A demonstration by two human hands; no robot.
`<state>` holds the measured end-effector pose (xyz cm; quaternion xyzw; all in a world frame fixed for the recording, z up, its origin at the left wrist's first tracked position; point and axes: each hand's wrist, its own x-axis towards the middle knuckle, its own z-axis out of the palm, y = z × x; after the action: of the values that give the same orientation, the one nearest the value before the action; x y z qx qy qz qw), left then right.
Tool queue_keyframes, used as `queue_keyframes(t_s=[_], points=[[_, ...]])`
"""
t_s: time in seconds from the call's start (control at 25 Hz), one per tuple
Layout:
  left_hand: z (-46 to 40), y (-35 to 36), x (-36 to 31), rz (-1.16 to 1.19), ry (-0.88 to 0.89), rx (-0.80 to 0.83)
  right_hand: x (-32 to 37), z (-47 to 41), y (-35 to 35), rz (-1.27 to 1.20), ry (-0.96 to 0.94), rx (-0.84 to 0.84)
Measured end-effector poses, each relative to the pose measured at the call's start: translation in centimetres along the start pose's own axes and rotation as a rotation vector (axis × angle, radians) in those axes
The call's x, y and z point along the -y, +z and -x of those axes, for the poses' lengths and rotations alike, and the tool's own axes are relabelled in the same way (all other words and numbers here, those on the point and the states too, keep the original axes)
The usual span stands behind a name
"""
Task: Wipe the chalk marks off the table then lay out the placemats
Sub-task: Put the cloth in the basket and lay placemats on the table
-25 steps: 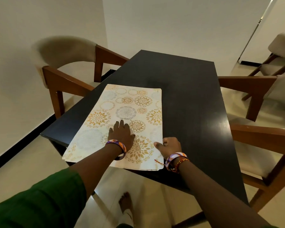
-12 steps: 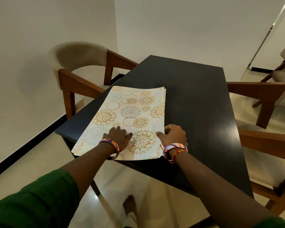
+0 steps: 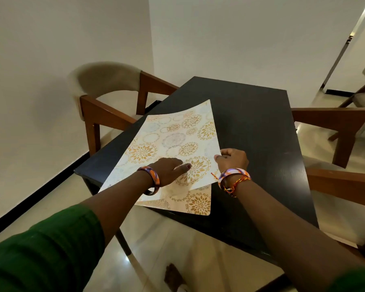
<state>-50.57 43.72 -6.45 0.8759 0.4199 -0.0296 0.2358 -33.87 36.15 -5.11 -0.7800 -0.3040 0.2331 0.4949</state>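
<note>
A stack of cream placemats with gold and grey flower circles lies on the near left corner of the dark table (image 3: pixel 261 127). The top placemat (image 3: pixel 177 135) is lifted and curved, its right edge pinched in my right hand (image 3: pixel 232 160). My left hand (image 3: pixel 169 170) lies across the stack, thumb on top of the raised mat and fingers hidden under it. The placemat below (image 3: pixel 198 202) stays flat, with its near corner overhanging the table edge. No chalk marks show on the tabletop.
A wooden chair with a beige curved back (image 3: pixel 105 81) stands at the table's left side. Two wooden chairs (image 3: pixel 341 123) sit along the right side. White walls close the far end. A bare foot (image 3: pixel 173 275) shows on the glossy floor below.
My right hand has gripped the top placemat's right edge and raised it off the stack. The left hand slid toward the near edge, and the mat now bows upward.
</note>
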Motion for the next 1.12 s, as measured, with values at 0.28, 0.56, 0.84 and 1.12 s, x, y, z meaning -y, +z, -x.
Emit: queue_keyframes(t_s=[0.28, 0.56, 0.84, 1.12], points=[[-2.0, -0.9, -0.7, -0.084, 0.006, 0.040, -1.0, -6.1, -5.1, -0.070, 0.154, -0.094], [-7.8, 0.5, -2.4, -0.231, -0.012, 0.064, -5.1, -11.8, -9.7, 0.002, 0.235, -0.216], [-16.9, 2.1, -5.6, -0.332, 0.040, 0.141, -6.6, -15.5, -7.4, 0.697, -0.047, -0.003], [-24.3, 2.0, -8.8, -0.356, 0.122, 0.202, -7.4, -18.1, -8.3, 0.975, 0.061, 0.286]])
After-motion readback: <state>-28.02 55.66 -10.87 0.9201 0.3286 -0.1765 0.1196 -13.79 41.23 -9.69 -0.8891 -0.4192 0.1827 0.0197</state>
